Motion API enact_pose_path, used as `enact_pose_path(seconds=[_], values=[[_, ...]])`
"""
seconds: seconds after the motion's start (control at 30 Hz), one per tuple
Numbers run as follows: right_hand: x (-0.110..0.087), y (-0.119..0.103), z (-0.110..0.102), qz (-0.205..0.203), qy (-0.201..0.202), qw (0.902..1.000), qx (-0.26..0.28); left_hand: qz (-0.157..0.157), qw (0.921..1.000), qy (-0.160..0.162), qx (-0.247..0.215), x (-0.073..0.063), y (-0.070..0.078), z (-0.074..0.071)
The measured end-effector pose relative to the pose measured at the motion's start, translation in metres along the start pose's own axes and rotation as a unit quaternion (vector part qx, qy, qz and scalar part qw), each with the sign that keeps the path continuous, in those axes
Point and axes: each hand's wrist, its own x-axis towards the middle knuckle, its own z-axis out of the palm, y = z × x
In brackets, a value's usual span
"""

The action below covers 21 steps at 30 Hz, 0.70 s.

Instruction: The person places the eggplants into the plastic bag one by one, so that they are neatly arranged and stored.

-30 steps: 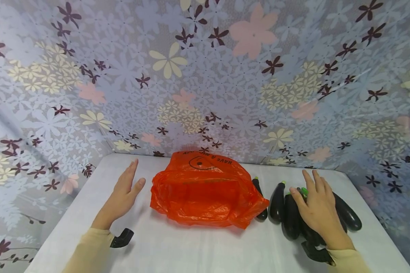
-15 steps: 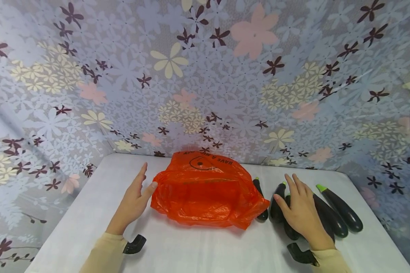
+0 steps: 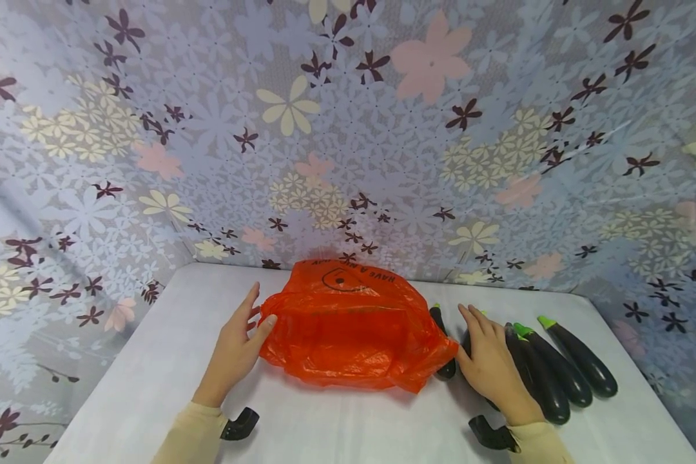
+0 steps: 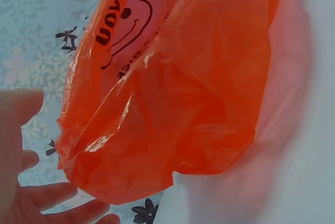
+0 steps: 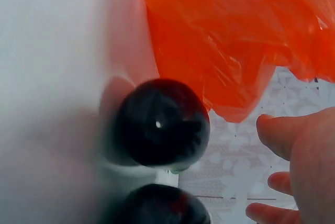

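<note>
A red plastic bag [image 3: 354,348] with a printed smiley face lies in the middle of the white table, its mouth facing the person. My left hand [image 3: 234,351] is at the bag's left edge, thumb apart from the fingers; in the left wrist view the fingertips come right at the bag's rim. My right hand [image 3: 490,364] is by the bag's right corner, fingers extended, above some eggplants. One eggplant [image 3: 448,369] lies partly behind the bag's corner. In the right wrist view an eggplant's rounded end [image 5: 162,124] sits beside the bag [image 5: 209,35].
Several more eggplants [image 3: 582,357] with green stem ends lie side by side to the right of my right hand. A floral-patterned cloth [image 3: 383,161] rises behind the table [image 3: 325,425] and at both sides. A black wrist-worn piece [image 3: 240,424] sticks out from the left sleeve.
Both hands have moved inward: the left hand rightward to the bag's left edge, the right hand leftward to its right corner, uncovering more eggplants. The bag has barely moved.
</note>
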Motion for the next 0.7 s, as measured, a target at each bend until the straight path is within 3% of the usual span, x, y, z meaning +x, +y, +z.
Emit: enact_pose_path(seconds=[0.27, 0.7], values=[[0.003, -0.004, 0.005, -0.018, -0.009, 0.9998, 0.009, 0.010, 0.9996, 0.025, 0.005, -0.001, 0.000, 0.007], [0.008, -0.012, 0.012, -0.010, -0.034, 0.9994, 0.003, 0.038, 0.9972, 0.060, 0.026, -0.002, 0.000, 0.017]])
